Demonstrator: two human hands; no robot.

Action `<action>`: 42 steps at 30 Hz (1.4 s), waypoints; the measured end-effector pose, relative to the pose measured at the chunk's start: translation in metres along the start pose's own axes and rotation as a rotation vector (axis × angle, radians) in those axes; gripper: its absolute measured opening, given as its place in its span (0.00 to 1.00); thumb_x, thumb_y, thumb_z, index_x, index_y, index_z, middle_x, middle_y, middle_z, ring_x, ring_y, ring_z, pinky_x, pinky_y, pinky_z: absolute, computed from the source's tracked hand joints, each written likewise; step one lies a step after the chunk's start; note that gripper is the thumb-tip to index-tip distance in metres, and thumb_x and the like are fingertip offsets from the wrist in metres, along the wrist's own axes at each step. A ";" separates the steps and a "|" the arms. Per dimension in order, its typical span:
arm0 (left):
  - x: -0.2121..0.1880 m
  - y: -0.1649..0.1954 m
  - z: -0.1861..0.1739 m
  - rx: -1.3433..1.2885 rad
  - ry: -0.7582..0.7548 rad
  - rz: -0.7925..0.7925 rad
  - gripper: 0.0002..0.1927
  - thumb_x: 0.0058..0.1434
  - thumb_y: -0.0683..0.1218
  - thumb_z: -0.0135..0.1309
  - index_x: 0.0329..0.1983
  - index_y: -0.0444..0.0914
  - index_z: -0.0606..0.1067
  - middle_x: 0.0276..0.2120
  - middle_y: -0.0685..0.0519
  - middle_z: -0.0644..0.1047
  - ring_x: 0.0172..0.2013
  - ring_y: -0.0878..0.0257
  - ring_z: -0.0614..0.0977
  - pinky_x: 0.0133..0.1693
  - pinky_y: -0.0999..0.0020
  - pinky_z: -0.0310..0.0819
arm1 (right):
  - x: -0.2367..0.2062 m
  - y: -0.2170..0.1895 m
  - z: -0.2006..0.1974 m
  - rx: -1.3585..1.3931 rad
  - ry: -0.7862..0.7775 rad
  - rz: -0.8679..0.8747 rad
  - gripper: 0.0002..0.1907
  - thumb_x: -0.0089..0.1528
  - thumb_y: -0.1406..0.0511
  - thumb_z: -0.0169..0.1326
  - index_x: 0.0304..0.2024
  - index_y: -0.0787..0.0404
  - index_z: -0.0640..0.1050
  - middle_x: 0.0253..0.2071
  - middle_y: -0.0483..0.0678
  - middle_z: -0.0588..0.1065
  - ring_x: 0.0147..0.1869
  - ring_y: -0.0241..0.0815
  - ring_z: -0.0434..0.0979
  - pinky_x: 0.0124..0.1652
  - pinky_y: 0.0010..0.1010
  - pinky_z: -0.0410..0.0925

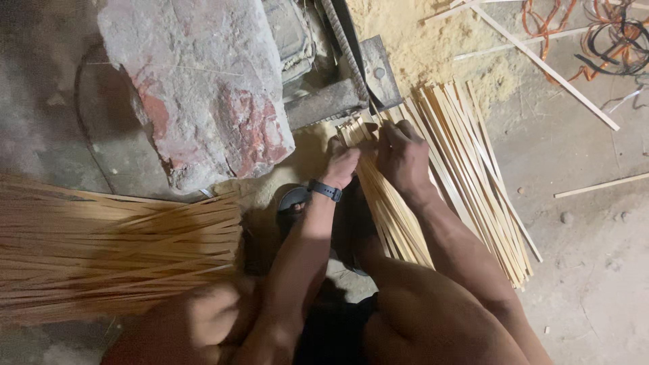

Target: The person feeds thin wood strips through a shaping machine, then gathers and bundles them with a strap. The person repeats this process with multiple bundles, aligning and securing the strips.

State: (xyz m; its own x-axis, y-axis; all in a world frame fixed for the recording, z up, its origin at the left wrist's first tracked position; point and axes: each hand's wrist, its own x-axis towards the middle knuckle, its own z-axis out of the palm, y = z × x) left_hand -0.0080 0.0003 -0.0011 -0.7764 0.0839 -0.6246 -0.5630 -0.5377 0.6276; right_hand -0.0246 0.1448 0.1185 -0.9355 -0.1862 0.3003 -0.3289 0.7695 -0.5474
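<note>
Dusty concrete floor (595, 270), stone block (196, 88), sawdust (419, 40), both hands (375, 159) gripping bamboo strips (392, 209)

The hands (378, 159) cover the near ends of the gripped strips (392, 209). Left of them, the strip pile (115, 253) runs off the edge; the tangled cords (602, 34) above right are cropped too.

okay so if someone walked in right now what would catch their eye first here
Probably the two hands at centre, the left hand and right hand, gripping a bundle of pale thin strips. Next, the big reddish stone block at upper left and the wide heap of strips at the left edge.
</note>
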 end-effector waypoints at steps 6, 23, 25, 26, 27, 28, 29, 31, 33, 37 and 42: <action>-0.006 0.007 0.001 0.046 -0.212 0.039 0.16 0.59 0.44 0.63 0.49 0.30 0.81 0.55 0.45 0.81 0.62 0.57 0.78 0.68 0.61 0.62 | -0.017 -0.001 -0.043 -0.078 -0.059 0.004 0.06 0.62 0.71 0.57 0.41 0.60 0.81 0.30 0.49 0.76 0.29 0.41 0.75 0.26 0.33 0.69; -0.015 0.019 0.006 0.050 -0.370 0.038 0.15 0.63 0.45 0.61 0.50 0.32 0.81 0.54 0.46 0.82 0.60 0.60 0.80 0.70 0.64 0.59 | -0.068 0.033 -0.031 0.525 -0.309 0.372 0.15 0.65 0.71 0.54 0.54 0.65 0.78 0.48 0.55 0.79 0.44 0.44 0.84 0.45 0.33 0.78; -0.015 0.019 0.006 -0.013 -0.410 -0.075 0.18 0.63 0.46 0.59 0.55 0.34 0.80 0.56 0.48 0.81 0.62 0.62 0.77 0.70 0.65 0.56 | -0.068 0.031 -0.032 0.501 -0.334 0.320 0.09 0.65 0.70 0.54 0.46 0.65 0.81 0.46 0.57 0.79 0.44 0.45 0.84 0.44 0.32 0.78; -0.014 0.018 0.006 -0.029 -0.402 -0.072 0.19 0.62 0.45 0.60 0.54 0.33 0.80 0.56 0.47 0.81 0.62 0.61 0.78 0.70 0.64 0.57 | -0.069 0.031 -0.033 0.488 -0.347 0.294 0.07 0.65 0.70 0.54 0.42 0.65 0.83 0.45 0.58 0.79 0.44 0.45 0.84 0.43 0.32 0.78; -0.014 0.017 0.006 -0.046 -0.394 -0.069 0.19 0.61 0.44 0.61 0.54 0.32 0.80 0.57 0.46 0.81 0.62 0.60 0.78 0.70 0.63 0.58 | -0.068 0.032 -0.031 0.478 -0.331 0.292 0.07 0.65 0.70 0.55 0.42 0.65 0.83 0.44 0.58 0.79 0.43 0.44 0.84 0.40 0.31 0.78; -0.013 0.016 0.006 -0.061 -0.386 -0.065 0.19 0.61 0.44 0.62 0.54 0.31 0.80 0.57 0.44 0.80 0.62 0.59 0.78 0.70 0.62 0.58 | -0.068 0.032 -0.031 0.469 -0.315 0.290 0.07 0.65 0.69 0.57 0.42 0.65 0.83 0.44 0.58 0.80 0.41 0.43 0.83 0.36 0.29 0.79; -0.013 0.015 0.006 -0.060 -0.331 0.001 0.20 0.59 0.42 0.64 0.53 0.30 0.79 0.55 0.42 0.81 0.59 0.55 0.79 0.68 0.58 0.62 | -0.068 0.031 -0.031 0.460 -0.299 0.288 0.06 0.65 0.69 0.58 0.42 0.66 0.83 0.44 0.58 0.80 0.40 0.42 0.83 0.33 0.28 0.80; -0.011 0.013 0.006 -0.057 -0.217 0.132 0.21 0.55 0.38 0.67 0.52 0.29 0.78 0.50 0.36 0.81 0.53 0.47 0.81 0.63 0.50 0.70 | -0.065 0.031 -0.029 0.282 -0.192 0.186 0.06 0.67 0.69 0.59 0.44 0.67 0.83 0.37 0.56 0.80 0.30 0.37 0.81 0.25 0.26 0.73; -0.009 0.010 0.005 0.010 -0.162 0.167 0.21 0.55 0.38 0.67 0.51 0.29 0.78 0.49 0.41 0.81 0.51 0.54 0.82 0.59 0.57 0.72 | -0.059 0.029 -0.024 0.141 -0.089 0.093 0.06 0.68 0.70 0.59 0.44 0.68 0.83 0.31 0.53 0.80 0.25 0.36 0.79 0.20 0.25 0.68; -0.005 0.003 0.004 0.106 -0.111 0.216 0.31 0.58 0.39 0.67 0.50 0.35 0.55 0.50 0.48 0.82 0.51 0.62 0.84 0.59 0.71 0.68 | -0.035 0.018 -0.007 0.049 0.018 -0.002 0.05 0.68 0.72 0.58 0.42 0.68 0.84 0.25 0.51 0.78 0.23 0.37 0.75 0.17 0.25 0.66; 0.000 -0.005 0.002 -0.046 -0.004 0.002 0.20 0.59 0.45 0.66 0.50 0.27 0.79 0.46 0.45 0.82 0.42 0.56 0.81 0.47 0.56 0.74 | -0.002 0.002 0.004 0.062 0.053 0.035 0.02 0.65 0.72 0.59 0.37 0.65 0.82 0.28 0.53 0.76 0.29 0.43 0.75 0.28 0.36 0.69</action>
State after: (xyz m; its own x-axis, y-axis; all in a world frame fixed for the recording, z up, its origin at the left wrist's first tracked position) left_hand -0.0054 0.0048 -0.0034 -0.7787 0.0861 -0.6215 -0.5481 -0.5755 0.6069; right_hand -0.0242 0.1436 0.1137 -0.9389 -0.1261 0.3203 -0.3052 0.7355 -0.6049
